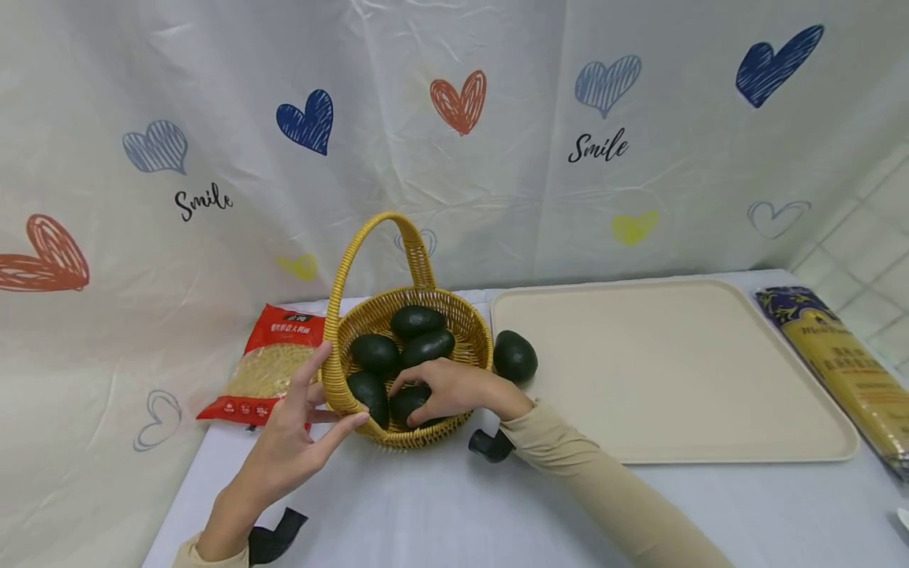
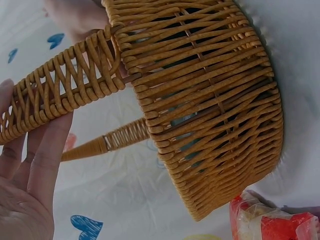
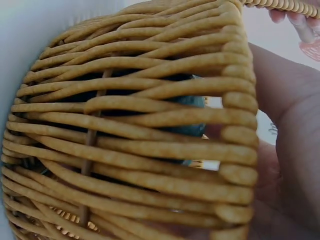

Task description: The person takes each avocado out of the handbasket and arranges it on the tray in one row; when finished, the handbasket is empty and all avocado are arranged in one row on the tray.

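Head view: the yellow woven wicker basket is steadied at its rim by the open left hand; a dark green avocado inside is gripped by the right hand. It should be lifted straight, clear of the handle.

The basket is woven yellow wicker, ridged and slightly glossy. The avocados inside look matt and dark with a dull sheen. Right of the right hand's grip, the beige tray is smooth matt plastic. The noodle packet is shiny film.
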Demonstrator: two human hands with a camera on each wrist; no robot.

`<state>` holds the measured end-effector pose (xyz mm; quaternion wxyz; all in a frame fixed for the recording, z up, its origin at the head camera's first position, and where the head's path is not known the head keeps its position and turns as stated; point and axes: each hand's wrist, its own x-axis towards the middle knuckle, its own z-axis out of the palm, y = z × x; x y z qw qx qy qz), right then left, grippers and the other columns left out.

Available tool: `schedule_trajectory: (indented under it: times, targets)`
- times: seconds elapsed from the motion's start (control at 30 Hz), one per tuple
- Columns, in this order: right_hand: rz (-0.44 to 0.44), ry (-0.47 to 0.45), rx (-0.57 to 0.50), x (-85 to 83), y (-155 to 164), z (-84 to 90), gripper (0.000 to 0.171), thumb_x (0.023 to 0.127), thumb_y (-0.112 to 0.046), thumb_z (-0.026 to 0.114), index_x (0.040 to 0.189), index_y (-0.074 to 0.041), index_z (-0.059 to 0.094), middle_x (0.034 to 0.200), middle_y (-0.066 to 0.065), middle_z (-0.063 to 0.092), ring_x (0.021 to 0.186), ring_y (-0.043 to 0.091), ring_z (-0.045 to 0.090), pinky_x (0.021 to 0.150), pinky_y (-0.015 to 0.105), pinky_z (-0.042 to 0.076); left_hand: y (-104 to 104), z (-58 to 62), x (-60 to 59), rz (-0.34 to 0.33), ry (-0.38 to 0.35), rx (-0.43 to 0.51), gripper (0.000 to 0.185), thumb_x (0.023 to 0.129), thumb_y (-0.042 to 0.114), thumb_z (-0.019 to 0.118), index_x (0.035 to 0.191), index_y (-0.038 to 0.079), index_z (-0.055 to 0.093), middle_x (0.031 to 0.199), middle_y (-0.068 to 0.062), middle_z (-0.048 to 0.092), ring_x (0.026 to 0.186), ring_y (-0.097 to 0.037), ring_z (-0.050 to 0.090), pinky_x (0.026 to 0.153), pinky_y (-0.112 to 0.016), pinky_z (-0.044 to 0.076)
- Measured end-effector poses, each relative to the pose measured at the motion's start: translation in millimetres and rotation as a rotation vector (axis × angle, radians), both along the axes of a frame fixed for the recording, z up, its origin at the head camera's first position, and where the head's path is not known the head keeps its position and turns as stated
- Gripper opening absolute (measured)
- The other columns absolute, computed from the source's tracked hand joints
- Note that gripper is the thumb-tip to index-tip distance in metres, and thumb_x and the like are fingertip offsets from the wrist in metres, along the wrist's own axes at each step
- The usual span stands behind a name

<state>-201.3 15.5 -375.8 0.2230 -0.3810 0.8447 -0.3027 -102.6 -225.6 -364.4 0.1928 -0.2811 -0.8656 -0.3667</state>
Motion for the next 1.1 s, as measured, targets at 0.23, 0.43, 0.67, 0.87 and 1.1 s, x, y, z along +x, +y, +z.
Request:
schedule_trajectory:
  times: [0.23, 0.43, 0.67, 0.87, 1.1]
  targets:
    - [-0.049, 0.1, -0.096, 5.5, 11.5, 10.9, 0.04, 0.092, -0.016, 0.078, 0.131, -0.018, 0.07, 0.131, 0.005, 0.066, 0.122, 0.027, 0.058, 0.097, 0.037, 0.052, -1.0, -0.6, -0.7, -0.02, 0.005, 0.006, 0.116, 0.071, -0.011, 0.09, 0.164, 0.008, 0.023, 0.096, -0.005, 0.073, 0.083, -0.015, 0.074, 0.074, -0.022, 0.062]
    - [-0.1, 0.148, -0.208, 11.3, 35.6, 29.9, 0.042, 0.091, -0.019, 0.077, 0.132, -0.021, 0.07, 0.126, 0.002, 0.064, 0.11, 0.017, 0.055, 0.094, 0.035, 0.051, -0.2, -0.2, -0.4, -0.018, 0.004, 0.007, 0.116, 0.071, -0.012, 0.089, 0.165, 0.008, 0.023, 0.094, -0.003, 0.072, 0.083, -0.014, 0.073, 0.074, -0.024, 0.063]
    - [-0.183, 0.152, -0.319, 11.9, 92.8, 38.5, 0.043, 0.09, -0.018, 0.078, 0.133, -0.019, 0.07, 0.13, 0.002, 0.065, 0.115, 0.022, 0.057, 0.095, 0.042, 0.051, 0.6, 0.3, -1.0, -0.046, 0.011, 0.027, 0.116, 0.071, -0.014, 0.089, 0.164, 0.007, 0.023, 0.095, -0.003, 0.073, 0.084, -0.014, 0.073, 0.075, -0.021, 0.062]
    - [-0.365, 0.123, -0.289, 3.1, 159.2, 32.9, 0.046, 0.091, -0.016, 0.081, 0.135, -0.021, 0.068, 0.136, 0.001, 0.065, 0.111, 0.026, 0.061, 0.087, 0.042, 0.053, 0.6, -0.3, -2.1, -0.045, 0.007, 0.028, 0.115, 0.071, -0.014, 0.088, 0.164, 0.006, 0.024, 0.095, -0.003, 0.074, 0.084, -0.015, 0.074, 0.076, -0.019, 0.061]
    - [-0.527, 0.097, -0.206, 5.7, 208.8, 23.4, 0.046, 0.095, -0.025, 0.079, 0.139, -0.023, 0.065, 0.14, 0.003, 0.062, 0.114, 0.027, 0.058, 0.087, 0.04, 0.049, 0.3, -2.0, -0.2, -0.022, -0.005, 0.026, 0.114, 0.072, -0.012, 0.089, 0.164, 0.007, 0.024, 0.095, -0.002, 0.074, 0.084, -0.014, 0.073, 0.075, -0.021, 0.062]
